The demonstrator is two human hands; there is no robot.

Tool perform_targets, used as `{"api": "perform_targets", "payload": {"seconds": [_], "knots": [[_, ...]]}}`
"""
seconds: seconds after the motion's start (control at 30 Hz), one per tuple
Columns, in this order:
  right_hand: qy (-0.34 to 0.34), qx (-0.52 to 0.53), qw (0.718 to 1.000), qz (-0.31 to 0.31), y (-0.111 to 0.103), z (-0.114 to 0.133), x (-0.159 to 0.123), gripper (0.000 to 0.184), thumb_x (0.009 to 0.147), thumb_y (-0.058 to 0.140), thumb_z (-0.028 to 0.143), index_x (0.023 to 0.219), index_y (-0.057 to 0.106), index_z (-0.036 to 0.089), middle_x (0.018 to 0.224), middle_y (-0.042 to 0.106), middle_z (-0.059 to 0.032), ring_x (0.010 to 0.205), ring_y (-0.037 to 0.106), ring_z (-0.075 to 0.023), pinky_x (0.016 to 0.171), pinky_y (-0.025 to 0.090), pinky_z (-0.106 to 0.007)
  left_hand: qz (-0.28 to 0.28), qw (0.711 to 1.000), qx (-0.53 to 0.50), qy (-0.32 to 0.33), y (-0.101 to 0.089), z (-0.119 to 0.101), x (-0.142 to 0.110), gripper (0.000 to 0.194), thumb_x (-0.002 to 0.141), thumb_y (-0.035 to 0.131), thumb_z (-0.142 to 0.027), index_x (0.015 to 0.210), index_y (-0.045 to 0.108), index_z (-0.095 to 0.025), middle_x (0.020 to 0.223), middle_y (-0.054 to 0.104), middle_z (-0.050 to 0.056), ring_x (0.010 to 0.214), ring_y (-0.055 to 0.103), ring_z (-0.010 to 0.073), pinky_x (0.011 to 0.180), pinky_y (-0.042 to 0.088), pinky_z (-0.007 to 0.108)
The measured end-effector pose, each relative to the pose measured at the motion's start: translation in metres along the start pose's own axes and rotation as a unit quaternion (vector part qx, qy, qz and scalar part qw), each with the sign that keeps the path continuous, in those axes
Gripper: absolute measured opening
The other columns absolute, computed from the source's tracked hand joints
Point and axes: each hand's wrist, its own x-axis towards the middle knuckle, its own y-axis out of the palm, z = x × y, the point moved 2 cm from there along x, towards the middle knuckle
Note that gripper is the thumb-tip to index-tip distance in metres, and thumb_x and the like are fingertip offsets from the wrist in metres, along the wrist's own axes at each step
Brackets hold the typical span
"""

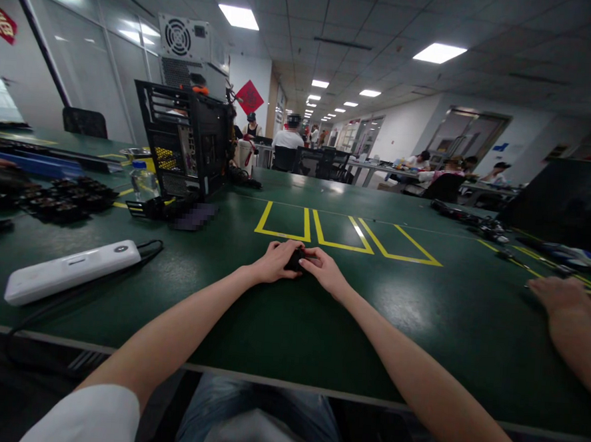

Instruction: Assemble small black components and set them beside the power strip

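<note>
Both hands work a small black part low over the green tabletop
The left hand (277, 262) curls over the small black part (294, 261) and grips it, while the right hand (323, 266) pinches its other side between thumb and fingers; the part sits between them, on or just above the green tabletop (313, 342), near the yellow tape outlines (282, 235); the step looks like close two-handed handling, and the next move likely calls for a steady hold; the part is dark and compact, its detail hidden; the tabletop is smooth and faintly glossy, the white device (72, 274) long and rounded
</note>
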Motion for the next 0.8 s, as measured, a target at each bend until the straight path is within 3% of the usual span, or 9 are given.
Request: {"api": "perform_targets", "payload": {"seconds": [0.3,0.5,0.8], "knots": [[-0.031,0.040,0.999,0.019,0.0043,0.0043,-0.0064,0.029,0.064,0.061,0.022,0.089,0.046,0.021,0.098,0.052,-0.0012,0.093,0.054,-0.0147,0.086,0.042,-0.034,0.001,1.000,-0.009,0.011,-0.0018,0.0005,-0.0005,0.054,0.069,0.055,-0.033,0.115,0.029,-0.024,0.114,0.044,0.007,0.107,0.041,0.0227,0.091,0.024,0.039],[-0.028,0.017,0.999,-0.007,0.0046,0.0046,-0.0049,0.021,0.070,0.056,0.030,0.087,0.048,0.021,0.093,0.052,-0.0015,0.082,0.056,-0.0132,0.075,0.047,-0.030,-0.008,1.000,-0.004,0.014,0.0011,0.0026,-0.0003,0.053,0.070,0.054,-0.038,0.114,0.030,-0.023,0.114,0.044,0.008,0.106,0.041,0.0226,0.090,0.025,0.039],[0.002,-0.004,1.000,0.009,0.0019,0.0004,-0.0019,0.028,0.069,0.057,0.028,0.094,0.047,0.019,0.099,0.052,-0.0038,0.090,0.055,-0.0171,0.082,0.044,-0.037,-0.014,1.000,0.000,0.014,0.0008,0.0016,-0.0014,0.054,0.069,0.055,-0.037,0.114,0.030,-0.023,0.113,0.044,0.007,0.105,0.041,0.0227,0.089,0.025,0.038]]}}
